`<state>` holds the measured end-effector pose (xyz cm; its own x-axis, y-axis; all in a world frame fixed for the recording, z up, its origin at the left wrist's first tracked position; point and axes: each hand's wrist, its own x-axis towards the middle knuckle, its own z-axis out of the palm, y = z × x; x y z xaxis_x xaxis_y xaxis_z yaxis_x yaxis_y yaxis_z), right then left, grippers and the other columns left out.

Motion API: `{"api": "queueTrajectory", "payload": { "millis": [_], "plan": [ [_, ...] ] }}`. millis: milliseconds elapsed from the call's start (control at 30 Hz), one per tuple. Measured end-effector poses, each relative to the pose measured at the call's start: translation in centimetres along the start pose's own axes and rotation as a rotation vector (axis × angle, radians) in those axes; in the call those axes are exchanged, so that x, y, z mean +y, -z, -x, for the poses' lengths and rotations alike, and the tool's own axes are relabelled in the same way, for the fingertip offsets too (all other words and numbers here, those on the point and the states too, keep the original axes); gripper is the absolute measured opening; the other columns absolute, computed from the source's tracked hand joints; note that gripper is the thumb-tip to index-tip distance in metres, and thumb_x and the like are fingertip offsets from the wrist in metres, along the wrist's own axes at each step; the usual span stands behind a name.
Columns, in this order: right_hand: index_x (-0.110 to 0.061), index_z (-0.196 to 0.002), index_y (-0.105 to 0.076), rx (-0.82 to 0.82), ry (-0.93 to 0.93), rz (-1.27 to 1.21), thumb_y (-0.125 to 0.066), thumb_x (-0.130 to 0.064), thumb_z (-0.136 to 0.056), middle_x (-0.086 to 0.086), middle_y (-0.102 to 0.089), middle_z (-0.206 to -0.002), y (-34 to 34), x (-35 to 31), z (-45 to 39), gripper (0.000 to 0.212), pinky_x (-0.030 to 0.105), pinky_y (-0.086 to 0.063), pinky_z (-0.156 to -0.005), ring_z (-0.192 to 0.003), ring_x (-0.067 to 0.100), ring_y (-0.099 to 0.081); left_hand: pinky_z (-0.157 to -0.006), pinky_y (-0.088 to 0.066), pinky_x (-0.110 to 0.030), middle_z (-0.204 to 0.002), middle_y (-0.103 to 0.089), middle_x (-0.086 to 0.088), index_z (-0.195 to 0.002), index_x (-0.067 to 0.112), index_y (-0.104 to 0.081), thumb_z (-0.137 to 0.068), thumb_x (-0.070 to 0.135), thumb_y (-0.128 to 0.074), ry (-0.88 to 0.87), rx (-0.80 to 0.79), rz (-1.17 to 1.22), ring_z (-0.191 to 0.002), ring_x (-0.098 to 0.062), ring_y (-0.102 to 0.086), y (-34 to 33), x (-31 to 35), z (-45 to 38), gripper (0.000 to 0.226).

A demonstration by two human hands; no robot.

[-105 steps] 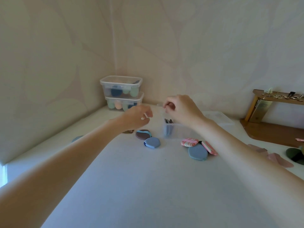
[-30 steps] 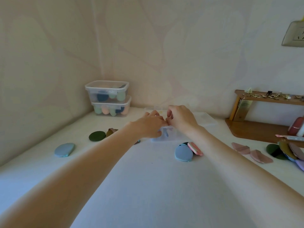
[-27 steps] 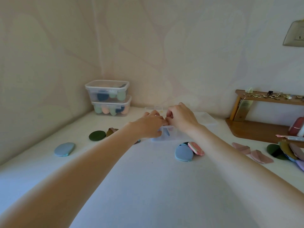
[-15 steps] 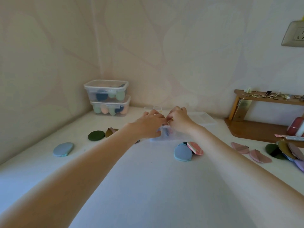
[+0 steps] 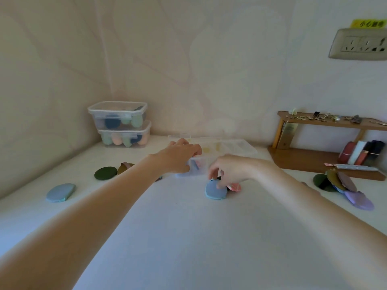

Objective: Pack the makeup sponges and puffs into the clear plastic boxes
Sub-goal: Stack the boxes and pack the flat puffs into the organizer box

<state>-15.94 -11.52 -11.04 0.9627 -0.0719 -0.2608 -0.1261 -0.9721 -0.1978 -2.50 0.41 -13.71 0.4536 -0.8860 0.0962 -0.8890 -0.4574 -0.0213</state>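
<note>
The fingers (image 5: 217,181) of the right hand (image 5: 232,170) are curled down and pinch the far edge of a flat oval blue puff (image 5: 215,190) that lies on the white tabletop (image 5: 188,237); the puff is still flat on the surface. Just beside it, partly under the hand, a pink patterned puff (image 5: 235,187) shows. The left hand (image 5: 178,156) rests on the small clear plastic box (image 5: 196,167) right behind, its fingers bent over the near rim and gripping the wall; some blue and pink pieces stand inside the box. Behind the box lies a clear flat lid (image 5: 234,146). Far to the left are a dark green round puff (image 5: 105,173), a brown one (image 5: 125,167) touching it, and a light blue oval puff (image 5: 60,192) nearer to the edge. In the corner two closed clear boxes (image 5: 121,124) filled with sponges stand one on the other. On the right, a pile of overlapping puffs (image 5: 343,188) lies in front of a wooden shelf (image 5: 326,147).
</note>
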Motion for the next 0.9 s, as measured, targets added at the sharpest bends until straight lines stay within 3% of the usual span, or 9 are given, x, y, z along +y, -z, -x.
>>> {"api": "queueTrajectory", "payload": {
  "millis": [100,200,300,400,500,567,767,833,900],
  "plan": [
    [-0.008,-0.109,-0.061,0.022,0.003,-0.017,-0.061,-0.001,-0.081,-0.011,-0.049,-0.064,-1.3,0.5,-0.2,0.029,0.018,-0.041,-0.046,-0.032,0.003,-0.049,-0.099,-0.03,-0.032,-0.137,-0.044,0.003,-0.139,0.024,-0.037,-0.087,0.012,-0.049,-0.012,-0.039,-0.137,-0.13,-0.023,-0.029,0.4,0.5,0.0,0.055],
    [-0.016,-0.075,-0.054,0.078,0.015,-0.095,-0.057,0.005,-0.08,-0.011,-0.058,-0.047,-1.1,0.8,-0.3,0.022,0.028,-0.041,-0.053,-0.031,0.005,-0.048,-0.099,-0.03,-0.033,-0.139,-0.042,0.003,-0.141,0.025,-0.036,-0.088,0.016,-0.05,0.012,-0.065,-0.121,-0.129,-0.023,-0.027,0.6,0.5,-0.2,0.056],
    [-0.023,-0.064,-0.051,0.181,0.066,-0.187,-0.061,0.003,-0.079,-0.014,-0.058,-0.052,0.0,0.6,-0.4,0.032,0.027,-0.045,-0.066,-0.053,0.0,-0.054,-0.106,-0.025,-0.033,-0.139,-0.042,0.004,-0.137,0.023,-0.04,-0.086,0.02,-0.055,0.031,-0.087,-0.075,-0.132,-0.023,-0.026,0.6,0.4,-0.6,0.053],
    [-0.029,-0.068,-0.053,0.254,0.077,-0.284,-0.065,-0.003,-0.079,-0.005,-0.062,-0.077,1.4,1.0,-0.7,0.031,0.025,-0.042,-0.07,-0.064,0.006,-0.05,-0.114,-0.012,-0.032,-0.142,-0.042,0.006,-0.137,0.025,-0.041,-0.084,0.023,-0.059,0.031,-0.096,-0.054,-0.138,-0.019,-0.021,0.3,0.4,-1.0,0.056],
    [-0.026,-0.087,-0.059,0.009,0.037,-0.106,-0.071,-0.013,-0.079,-0.006,-0.059,-0.093,1.0,0.5,-0.8,0.019,0.025,-0.042,-0.066,-0.071,0.009,-0.051,-0.116,-0.008,-0.032,-0.144,-0.039,0.005,-0.14,0.025,-0.037,-0.085,0.024,-0.059,0.035,-0.116,-0.073,-0.14,-0.019,-0.017,0.1,0.2,-1.3,0.06],
    [-0.016,-0.111,-0.059,-0.099,-0.017,0.01,-0.07,-0.012,-0.08,-0.005,-0.052,-0.102,-0.4,0.3,-1.2,0.034,0.028,-0.047,-0.061,-0.07,0.013,-0.051,-0.116,-0.008,-0.033,-0.144,-0.039,0.004,-0.14,0.025,-0.038,-0.085,0.024,-0.059,0.032,-0.117,-0.084,-0.14,-0.019,-0.017,0.1,0.1,-1.5,0.059],
    [-0.012,-0.099,-0.062,-0.063,0.006,-0.04,-0.063,0.002,-0.08,-0.008,-0.047,-0.077,-0.8,0.7,-1.5,0.024,0.016,-0.04,-0.04,-0.038,0.002,-0.05,-0.117,-0.005,-0.033,-0.142,-0.042,0.002,-0.134,0.022,-0.047,-0.086,0.023,-0.056,0.015,-0.128,-0.092,-0.141,-0.019,-0.016,0.0,0.4,-1.8,0.049],
    [-0.013,-0.094,-0.062,-0.031,0.027,-0.09,-0.063,0.004,-0.079,-0.008,-0.049,-0.072,-0.2,0.9,-1.7,0.022,0.01,-0.039,-0.045,-0.043,-0.002,-0.053,-0.119,-0.003,-0.036,-0.145,-0.039,0.001,-0.139,0.02,-0.04,-0.088,0.023,-0.053,0.024,-0.147,-0.118,-0.143,-0.021,-0.013,-0.1,0.7,-1.9,0.053],
    [-0.017,-0.091,-0.06,-0.02,0.056,-0.174,-0.066,0.003,-0.079,-0.007,-0.052,-0.072,0.6,1.3,-2.0,0.024,0.019,-0.043,-0.062,-0.06,0.006,-0.054,-0.119,-0.003,-0.038,-0.146,-0.037,0.0,-0.141,0.02,-0.036,-0.089,0.023,-0.052,0.034,-0.161,-0.137,-0.143,-0.023,-0.011,-0.1,0.8,-1.8,0.054]
  ]
}}
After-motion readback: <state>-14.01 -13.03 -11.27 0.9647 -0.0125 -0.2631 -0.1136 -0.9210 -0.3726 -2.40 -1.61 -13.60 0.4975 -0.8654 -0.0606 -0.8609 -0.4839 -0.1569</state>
